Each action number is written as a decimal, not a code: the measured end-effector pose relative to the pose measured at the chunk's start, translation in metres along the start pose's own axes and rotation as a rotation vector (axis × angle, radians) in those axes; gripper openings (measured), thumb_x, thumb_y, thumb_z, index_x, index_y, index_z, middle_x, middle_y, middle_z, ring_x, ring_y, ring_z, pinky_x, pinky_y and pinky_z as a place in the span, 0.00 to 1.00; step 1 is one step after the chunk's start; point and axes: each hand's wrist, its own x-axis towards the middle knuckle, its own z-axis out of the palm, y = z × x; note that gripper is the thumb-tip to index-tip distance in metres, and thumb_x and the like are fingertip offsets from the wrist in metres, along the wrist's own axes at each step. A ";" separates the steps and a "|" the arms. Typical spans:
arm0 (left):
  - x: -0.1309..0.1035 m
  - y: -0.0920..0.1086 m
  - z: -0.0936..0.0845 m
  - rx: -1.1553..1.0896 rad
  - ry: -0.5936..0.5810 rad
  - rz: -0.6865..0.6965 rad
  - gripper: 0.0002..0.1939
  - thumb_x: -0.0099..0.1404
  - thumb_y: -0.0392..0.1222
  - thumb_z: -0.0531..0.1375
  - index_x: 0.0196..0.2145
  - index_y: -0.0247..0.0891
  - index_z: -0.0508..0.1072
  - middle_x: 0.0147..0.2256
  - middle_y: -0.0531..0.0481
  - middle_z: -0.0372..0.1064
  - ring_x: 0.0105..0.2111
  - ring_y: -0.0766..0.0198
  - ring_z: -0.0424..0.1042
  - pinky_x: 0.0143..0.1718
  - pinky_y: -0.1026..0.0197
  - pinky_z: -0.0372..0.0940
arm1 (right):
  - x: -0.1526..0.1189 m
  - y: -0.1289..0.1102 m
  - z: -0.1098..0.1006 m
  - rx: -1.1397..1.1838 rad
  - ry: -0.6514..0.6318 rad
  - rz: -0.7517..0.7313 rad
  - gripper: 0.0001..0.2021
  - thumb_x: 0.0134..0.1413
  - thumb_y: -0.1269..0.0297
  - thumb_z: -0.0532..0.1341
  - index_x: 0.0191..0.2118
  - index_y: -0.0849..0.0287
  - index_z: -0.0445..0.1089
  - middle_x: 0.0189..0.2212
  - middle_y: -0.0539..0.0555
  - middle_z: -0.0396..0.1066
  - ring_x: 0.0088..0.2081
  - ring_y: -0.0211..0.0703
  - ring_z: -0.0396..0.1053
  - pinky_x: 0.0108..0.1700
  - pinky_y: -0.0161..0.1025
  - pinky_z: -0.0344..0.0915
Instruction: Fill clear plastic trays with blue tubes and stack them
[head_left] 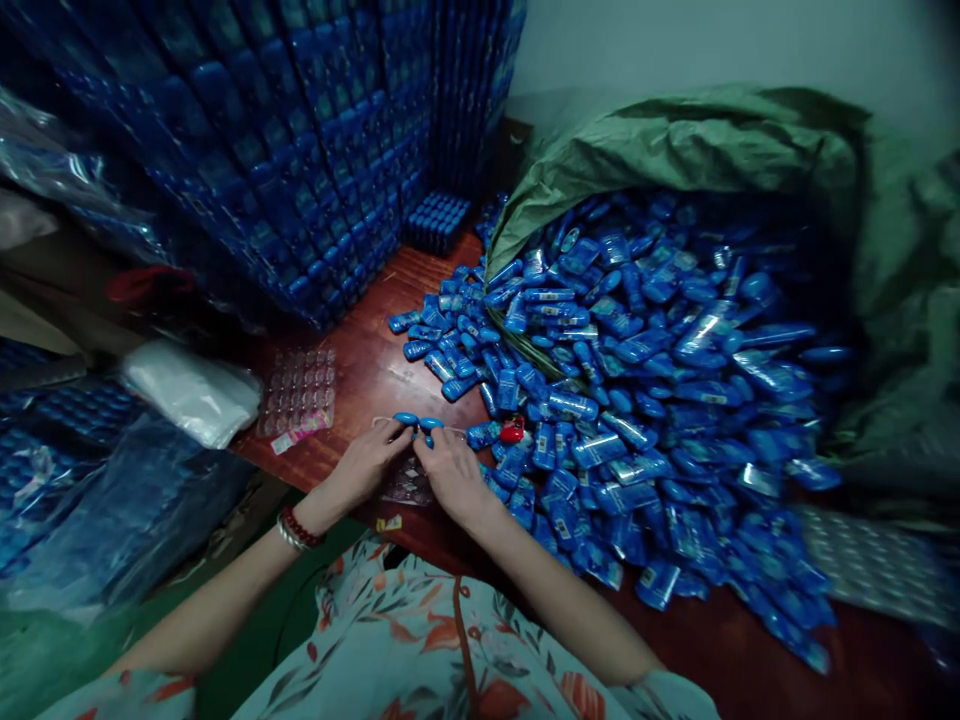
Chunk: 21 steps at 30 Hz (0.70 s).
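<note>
My left hand [373,458] has its fingers closed round a small blue bottle [406,418]. Close beside it, my right hand [452,474] grips another blue bottle [430,424]. Both hands are over a clear plastic tray [407,488] with round pockets, which they partly cover. The rounded blue ends point away from me; the rest of each bottle is hidden by fingers. To the right of my right hand lies a big heap of blue bottles [570,405] with labels, and a single red item [512,430] rests on it.
The heap spills from a green woven sack [690,140] onto the reddish wooden table [375,340]. A second clear tray [300,385] and white plastic bags [191,390] lie left. Tall stacks of packed blue bottles [300,150] rise behind. A pocketed tray [877,560] is at right.
</note>
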 end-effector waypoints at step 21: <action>0.026 0.115 0.047 -0.297 -0.142 0.049 0.18 0.64 0.30 0.51 0.48 0.42 0.70 0.41 0.45 0.71 0.40 0.59 0.70 0.42 0.56 0.68 | -0.024 0.110 -0.002 0.109 0.228 0.321 0.11 0.63 0.67 0.49 0.45 0.59 0.67 0.39 0.58 0.71 0.42 0.47 0.66 0.44 0.43 0.59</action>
